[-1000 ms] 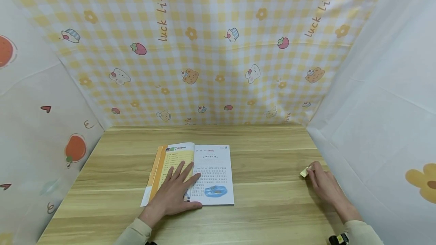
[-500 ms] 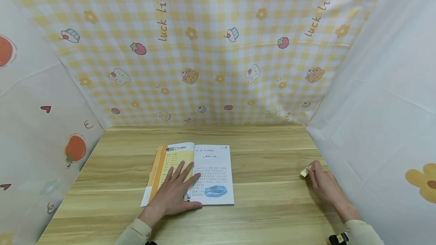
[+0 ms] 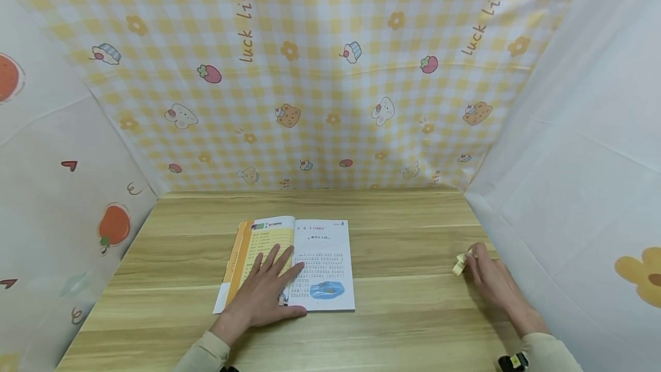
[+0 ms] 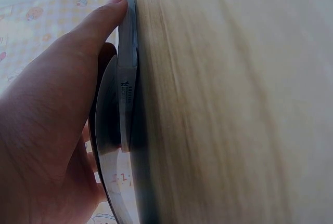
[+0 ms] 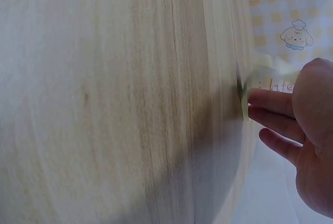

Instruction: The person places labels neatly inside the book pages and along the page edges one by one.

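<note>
An open book with printed pages and a blue picture lies on the table left of centre. My left hand rests on it with spread, straight fingers, across the left page and the middle fold. In the left wrist view, the thumb of the left hand lies along the edge of the book. Over at the right, my right hand pinches a small pale yellow sticky note at the table's surface. In the right wrist view, a thin curled sheet rises by the fingertips; the thumb's grip is partly hidden.
The wooden table reaches back to a yellow checked cloth. White cloths hang at the left and right, the right one close beside my right forearm.
At the right hand, the sticky note has shifted slightly toward me and changed shape, with a part lifting at the fingertips. The left hand and book have stayed put.
</note>
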The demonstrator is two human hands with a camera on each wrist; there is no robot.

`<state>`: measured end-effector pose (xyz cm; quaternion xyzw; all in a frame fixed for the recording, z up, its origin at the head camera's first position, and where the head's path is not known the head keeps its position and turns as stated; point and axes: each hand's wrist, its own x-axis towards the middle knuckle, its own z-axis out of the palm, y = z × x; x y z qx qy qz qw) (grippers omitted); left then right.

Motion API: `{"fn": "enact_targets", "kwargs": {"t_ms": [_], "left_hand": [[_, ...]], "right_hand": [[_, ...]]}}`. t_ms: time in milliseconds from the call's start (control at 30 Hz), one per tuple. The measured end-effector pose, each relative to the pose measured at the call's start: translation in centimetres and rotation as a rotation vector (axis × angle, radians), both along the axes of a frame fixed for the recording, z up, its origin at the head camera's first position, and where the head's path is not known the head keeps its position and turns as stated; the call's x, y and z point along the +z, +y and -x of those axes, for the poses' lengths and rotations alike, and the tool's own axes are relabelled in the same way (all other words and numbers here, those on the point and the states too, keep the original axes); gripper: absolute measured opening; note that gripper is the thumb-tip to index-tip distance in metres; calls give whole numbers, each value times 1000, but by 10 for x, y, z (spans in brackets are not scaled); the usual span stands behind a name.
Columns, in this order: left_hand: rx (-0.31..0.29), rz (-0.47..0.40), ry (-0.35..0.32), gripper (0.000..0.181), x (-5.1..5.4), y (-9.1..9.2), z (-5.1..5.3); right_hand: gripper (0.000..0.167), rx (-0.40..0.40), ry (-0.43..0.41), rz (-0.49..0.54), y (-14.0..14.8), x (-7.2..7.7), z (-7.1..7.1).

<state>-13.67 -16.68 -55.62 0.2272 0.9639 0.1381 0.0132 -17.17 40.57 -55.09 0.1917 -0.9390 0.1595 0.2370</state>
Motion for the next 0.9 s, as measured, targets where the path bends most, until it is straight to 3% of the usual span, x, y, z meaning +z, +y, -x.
{"fn": "enact_targets", "kwargs": {"t_ms": [500, 900], "left_hand": [[-2, -7, -2, 104, -1, 0, 0], [-4, -9, 1, 104, -1, -1, 0]], "right_hand": [[14, -13, -25, -8, -1, 1, 0], [17, 7, 20, 25, -9, 3, 2]]}}
